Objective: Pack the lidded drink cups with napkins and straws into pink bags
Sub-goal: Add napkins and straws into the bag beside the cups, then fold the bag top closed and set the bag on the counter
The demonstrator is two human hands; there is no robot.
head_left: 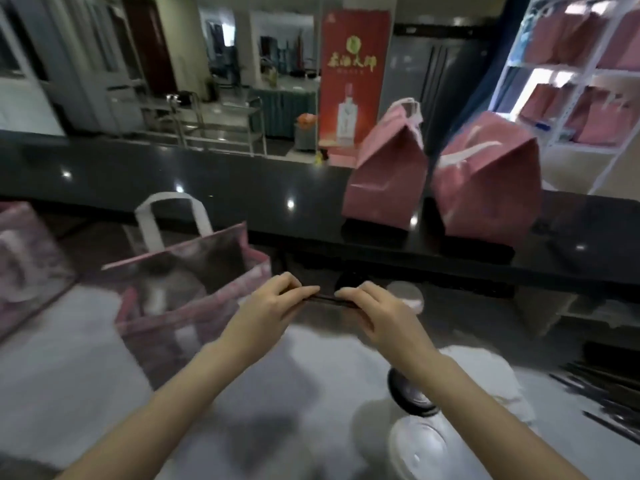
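Ahead of you a dark glossy counter [173, 174] runs left to right, catching small spots of light. Beyond it, far left, you see a dark door [149, 43] and a steel trolley [221, 123]. A red banner [353, 81] stands at centre, with white shelving [550, 71] far right.

Left hand [273, 299] and right hand [372, 306] pinch a dark straw [327, 299] beside an open pink bag [187, 289].

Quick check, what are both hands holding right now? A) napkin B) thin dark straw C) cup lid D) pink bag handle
B: the left hand and right hand each pinch one end of a thin dark straw held level between them.
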